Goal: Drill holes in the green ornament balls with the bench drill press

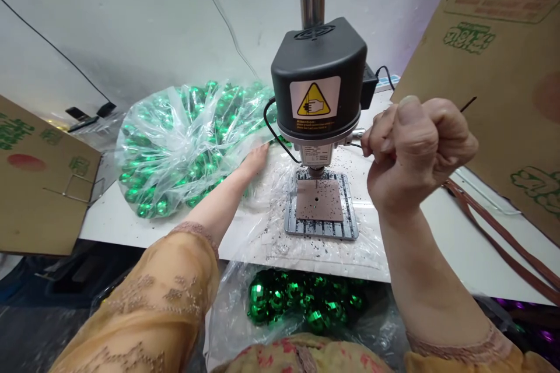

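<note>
My left hand reaches to the clear plastic bag of shiny green balls, at its right side; its fingertips are hidden at the bag's opening. My right hand is raised to the right of the black drill press, its fingers curled, and what they hold, if anything, is hidden. Under the drill head, a brown square plate with a dark hole lies on the slotted metal base. Dark crumbs are scattered over both. More green faceted balls sit in plastic below the table edge.
Cardboard boxes stand at the left and right. A brown strap crosses the white table at the right. Plastic sheeting lies around the drill base. A cable hangs down the wall.
</note>
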A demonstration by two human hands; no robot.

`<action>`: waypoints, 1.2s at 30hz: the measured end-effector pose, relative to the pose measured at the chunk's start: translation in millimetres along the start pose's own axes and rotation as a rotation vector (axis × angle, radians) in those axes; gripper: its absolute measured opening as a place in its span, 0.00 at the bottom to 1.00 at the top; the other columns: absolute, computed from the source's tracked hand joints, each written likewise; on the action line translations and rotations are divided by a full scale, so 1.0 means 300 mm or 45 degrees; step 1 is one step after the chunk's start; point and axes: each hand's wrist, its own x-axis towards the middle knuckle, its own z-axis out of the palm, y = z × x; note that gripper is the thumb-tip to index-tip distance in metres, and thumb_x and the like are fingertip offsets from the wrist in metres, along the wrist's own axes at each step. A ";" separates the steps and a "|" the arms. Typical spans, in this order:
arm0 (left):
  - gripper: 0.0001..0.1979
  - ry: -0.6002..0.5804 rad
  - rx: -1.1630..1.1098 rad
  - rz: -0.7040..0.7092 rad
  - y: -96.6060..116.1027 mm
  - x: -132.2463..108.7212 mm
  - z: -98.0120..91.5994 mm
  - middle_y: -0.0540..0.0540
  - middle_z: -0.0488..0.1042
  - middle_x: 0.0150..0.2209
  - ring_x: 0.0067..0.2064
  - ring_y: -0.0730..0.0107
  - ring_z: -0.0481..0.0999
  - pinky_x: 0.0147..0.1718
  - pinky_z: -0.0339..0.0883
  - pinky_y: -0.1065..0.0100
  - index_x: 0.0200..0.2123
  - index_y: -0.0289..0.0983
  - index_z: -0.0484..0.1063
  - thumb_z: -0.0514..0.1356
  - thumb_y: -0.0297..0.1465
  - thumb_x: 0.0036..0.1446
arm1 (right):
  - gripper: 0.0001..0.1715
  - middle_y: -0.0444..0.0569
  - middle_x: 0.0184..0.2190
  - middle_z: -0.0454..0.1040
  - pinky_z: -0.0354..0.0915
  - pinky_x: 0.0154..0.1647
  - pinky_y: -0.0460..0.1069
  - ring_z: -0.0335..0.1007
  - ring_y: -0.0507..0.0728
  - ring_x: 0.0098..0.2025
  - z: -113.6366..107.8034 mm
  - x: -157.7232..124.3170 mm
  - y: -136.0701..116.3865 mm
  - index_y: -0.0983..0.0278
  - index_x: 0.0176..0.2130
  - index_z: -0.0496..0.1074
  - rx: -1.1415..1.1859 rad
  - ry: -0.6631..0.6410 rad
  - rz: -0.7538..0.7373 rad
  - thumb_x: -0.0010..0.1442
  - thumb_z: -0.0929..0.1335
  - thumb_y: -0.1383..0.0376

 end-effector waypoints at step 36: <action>0.28 -0.158 -1.107 0.180 0.305 -0.453 0.081 0.41 0.78 0.50 0.48 0.60 0.77 0.44 0.71 0.63 0.57 0.38 0.71 0.67 0.47 0.59 | 0.29 0.39 0.16 0.50 0.48 0.20 0.51 0.48 0.48 0.18 -0.021 -0.022 0.021 0.60 0.22 0.51 0.000 -0.007 0.022 0.65 0.70 0.58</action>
